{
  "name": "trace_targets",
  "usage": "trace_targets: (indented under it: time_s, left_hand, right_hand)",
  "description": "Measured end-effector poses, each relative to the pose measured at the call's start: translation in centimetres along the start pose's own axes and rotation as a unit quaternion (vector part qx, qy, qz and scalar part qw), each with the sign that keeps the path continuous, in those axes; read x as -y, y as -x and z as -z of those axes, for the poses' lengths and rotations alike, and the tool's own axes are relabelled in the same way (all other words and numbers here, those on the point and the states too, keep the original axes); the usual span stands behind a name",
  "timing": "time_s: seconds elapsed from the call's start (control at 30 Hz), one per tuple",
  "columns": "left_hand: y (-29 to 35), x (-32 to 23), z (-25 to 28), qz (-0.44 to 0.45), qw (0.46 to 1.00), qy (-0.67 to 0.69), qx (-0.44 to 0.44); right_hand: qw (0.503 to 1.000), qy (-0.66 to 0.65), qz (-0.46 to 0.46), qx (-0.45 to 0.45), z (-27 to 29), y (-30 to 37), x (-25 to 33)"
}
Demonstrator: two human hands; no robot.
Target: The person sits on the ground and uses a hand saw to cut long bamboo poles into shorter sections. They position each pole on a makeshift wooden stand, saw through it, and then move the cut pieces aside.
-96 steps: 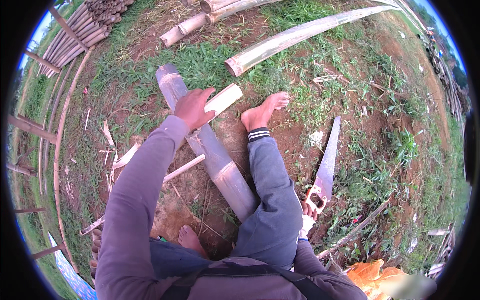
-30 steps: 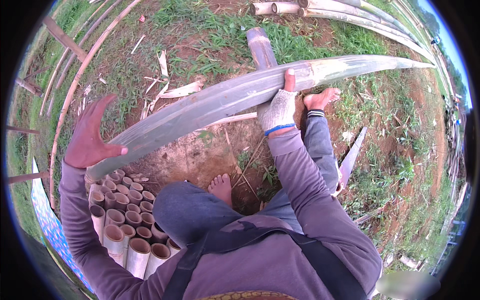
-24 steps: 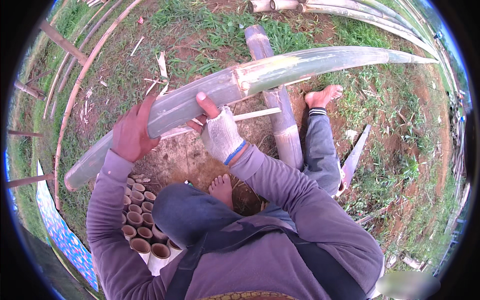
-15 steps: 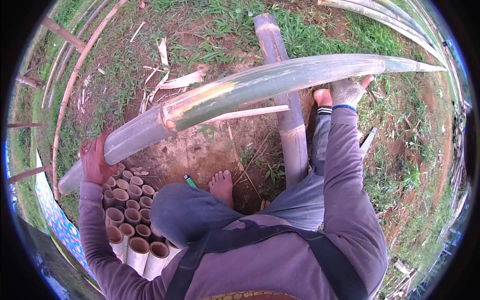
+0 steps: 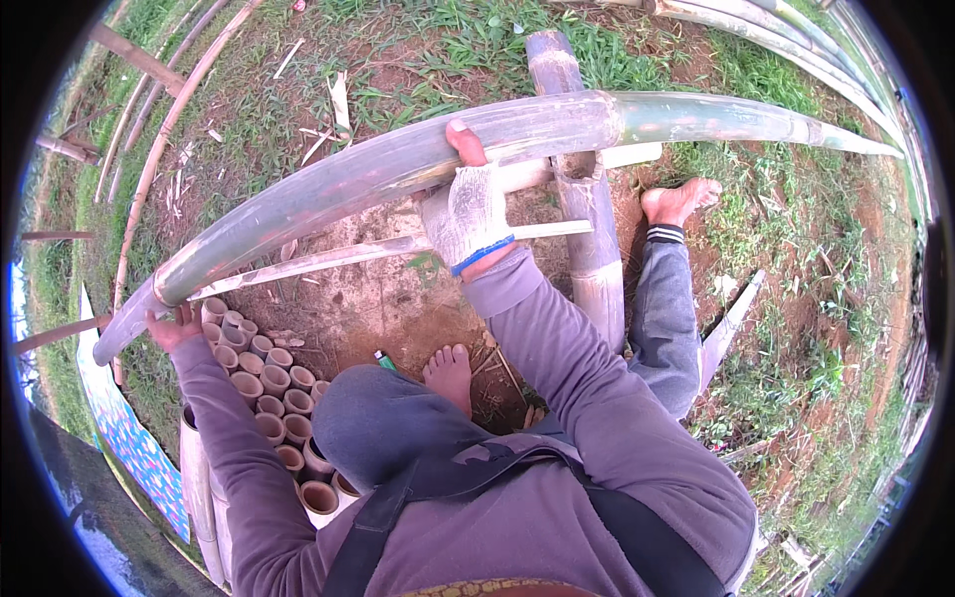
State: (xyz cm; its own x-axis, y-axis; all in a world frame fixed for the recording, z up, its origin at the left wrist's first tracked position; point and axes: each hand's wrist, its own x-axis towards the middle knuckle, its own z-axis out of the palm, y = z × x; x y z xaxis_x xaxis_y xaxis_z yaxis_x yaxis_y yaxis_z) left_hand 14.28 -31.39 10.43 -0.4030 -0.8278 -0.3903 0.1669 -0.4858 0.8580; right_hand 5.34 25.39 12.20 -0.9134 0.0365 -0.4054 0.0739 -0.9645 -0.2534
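**Long bamboo culm held across the work spot**

The gloved right hand (image 5: 470,204) grips the long bamboo culm (image 5: 398,164) mid-length; the left hand (image 5: 174,323) clasps its thick end above the cut bamboo tubes (image 5: 269,383). The culm crosses a shorter bamboo pole (image 5: 582,219).

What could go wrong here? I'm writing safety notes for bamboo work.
The left hand is bare at the cut end of the long bamboo pole; splinters could cut it. The bare foot lies near under the pole, so a slip might strike it. The pole's end hangs over the stacked bamboo cups and could knock them.
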Motion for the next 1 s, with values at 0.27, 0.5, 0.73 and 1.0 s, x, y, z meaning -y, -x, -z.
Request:
trace_targets:
  time_s: [0.27,0.5,0.73,1.0]
  left_hand:
    - [7.4,17.3,-9.6,0.150,0.981,0.074,0.094]
    - [6.6,21.4,-10.4,0.151,0.970,0.163,0.097]
    - [4.3,23.2,-10.3,0.155,0.968,0.187,0.062]
    - [6.6,20.6,-13.9,0.170,0.972,0.156,0.053]
  right_hand:
    - [0.793,0.597,-0.038,0.114,9.7,-3.3,0.0]
    - [0.010,0.957,0.107,0.270,15.2,-2.5,8.2]
    - [0.091,0.944,0.120,0.293,12.8,-0.3,9.3]
    - [0.189,0.918,0.121,0.326,11.8,-1.4,13.4]
